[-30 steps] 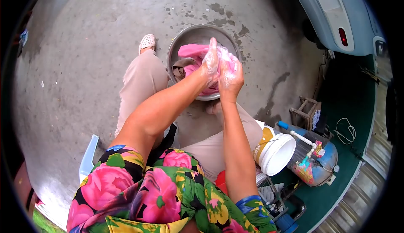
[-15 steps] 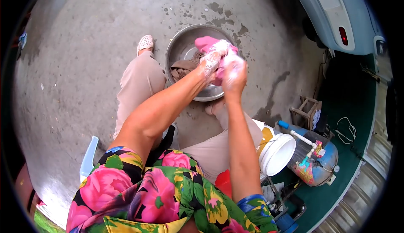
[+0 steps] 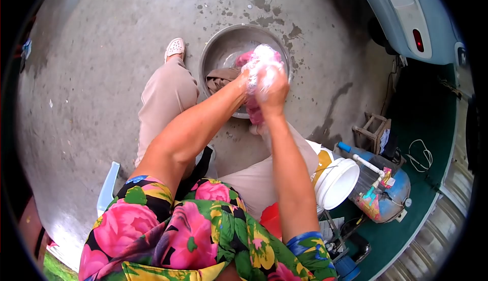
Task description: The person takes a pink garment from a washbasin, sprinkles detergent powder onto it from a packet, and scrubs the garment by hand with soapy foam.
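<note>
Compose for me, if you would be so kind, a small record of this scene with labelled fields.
Left hand: sudsy, against the pink cloth; finger positions too blurred to tell
Right hand: closed on the same cloth
Pink cloth: lathered, bunched at the hands
Metal basin: on the concrete floor, beneath the hands
Brown cloth: in the basin, left of the hands
White bucket: right of the right forearm

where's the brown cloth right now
In the head view, the brown cloth lies inside the metal basin, toward its left side, left of the pink cloth and next to the person's left wrist.
</note>
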Motion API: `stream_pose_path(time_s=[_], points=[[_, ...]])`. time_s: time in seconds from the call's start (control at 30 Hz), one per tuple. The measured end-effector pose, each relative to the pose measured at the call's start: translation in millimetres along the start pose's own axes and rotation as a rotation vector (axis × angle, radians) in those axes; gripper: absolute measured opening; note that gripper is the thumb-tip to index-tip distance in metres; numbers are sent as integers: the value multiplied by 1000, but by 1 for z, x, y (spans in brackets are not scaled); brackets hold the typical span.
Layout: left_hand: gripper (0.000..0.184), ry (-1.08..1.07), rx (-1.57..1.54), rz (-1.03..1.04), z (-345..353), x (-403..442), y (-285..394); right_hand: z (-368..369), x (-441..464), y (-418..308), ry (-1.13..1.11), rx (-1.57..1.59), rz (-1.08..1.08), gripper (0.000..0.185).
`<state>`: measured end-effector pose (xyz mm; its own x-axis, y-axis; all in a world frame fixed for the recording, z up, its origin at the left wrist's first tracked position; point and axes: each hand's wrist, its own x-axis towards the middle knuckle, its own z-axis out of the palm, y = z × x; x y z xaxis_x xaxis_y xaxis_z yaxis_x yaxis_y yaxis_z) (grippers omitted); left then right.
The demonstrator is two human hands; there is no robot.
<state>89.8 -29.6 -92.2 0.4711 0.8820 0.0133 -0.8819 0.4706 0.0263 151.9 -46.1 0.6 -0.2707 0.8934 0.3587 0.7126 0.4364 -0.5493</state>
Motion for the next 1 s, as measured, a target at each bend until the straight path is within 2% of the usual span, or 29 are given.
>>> stream_pose_path(time_s=[0.07, 0.1, 0.17, 0.2, 0.23, 0.27, 0.3, 0.33, 0.37, 0.43, 0.5, 0.53, 0.57, 0.6, 0.63, 0.67, 0.7, 0.73, 0.77, 0.83, 0.87, 0.9, 1.0], points=[[14, 557, 104, 66, 61, -11, -9, 4, 17, 59, -25, -97, 313, 20], [13, 479, 188, 251, 69, -6, -13, -2, 30, 63, -67, -109, 481, 22], [12, 388, 138, 134, 78, -7, -3, -1, 21, 57, -6, -171, 426, 22], [13, -171, 28, 24, 62, -6, 11, -6, 16, 36, 48, -237, 375, 22], [15, -157, -126, 20, 42, -2, 6, -16, 12, -4, -26, 11, 429, 20], [17, -144, -279, 20, 22, 3, 1, -12, 6, -12, -25, 13, 425, 20], [18, 193, -189, 57, 47, -4, 8, -8, 0, -18, 40, -17, 135, 17], [17, 130, -95, 72, 15, 2, -2, -6, -4, -20, 105, -47, -150, 15], [16, 67, -1, 85, -27, 9, -15, -3, -2, 3, 17, -79, 39, 17], [16, 529, 160, 152, 81, -6, -9, -12, 22, 43, 2, -89, 567, 23], [23, 363, 30, 124, 78, -2, -8, -6, 12, 107, 202, 543, 709, 31], [23, 356, 29, 123, 79, 0, -6, -10, 8, 106, 104, 602, 761, 31], [31, 287, 36, 153, 78, 1, -1, -14, 5, 105, 104, 596, 753, 31], [39, 218, 45, 188, 78, 2, 5, -20, 7, 76, 60, 1029, 834, 33], [39, 215, 44, 195, 78, 1, 7, -18, 7, 56, 7, 1466, 903, 39], [42, 248, 9, 184, 80, -2, 8, -3, -4, 60, -10, 1366, 768, 50], [45, 280, -23, 172, 83, -5, 9, 3, -4, 49, -41, 992, 566, 51], [45, 411, -36, 173, 89, -5, 8, 6, -9, 40, 2, 746, 571, 45], [45, 415, -36, 165, 86, -6, 8, 5, -17, 32, 43, 496, 572, 38], [43, 450, -285, 111, 71, -2, 16, -13, -19, -3, 22, 387, 486, 33], [38, 588, -176, 93, 62, -1, 20, -23, -21, -19, 0, 274, 401, 29], [34, 558, -124, 87, 69, -5, 24, -28, -24, -28, 7, 148, 234, 23], [44, 588, -47, 71, 47, 2, 18, -39, -24, -43, -61, 151, 124, 23]])
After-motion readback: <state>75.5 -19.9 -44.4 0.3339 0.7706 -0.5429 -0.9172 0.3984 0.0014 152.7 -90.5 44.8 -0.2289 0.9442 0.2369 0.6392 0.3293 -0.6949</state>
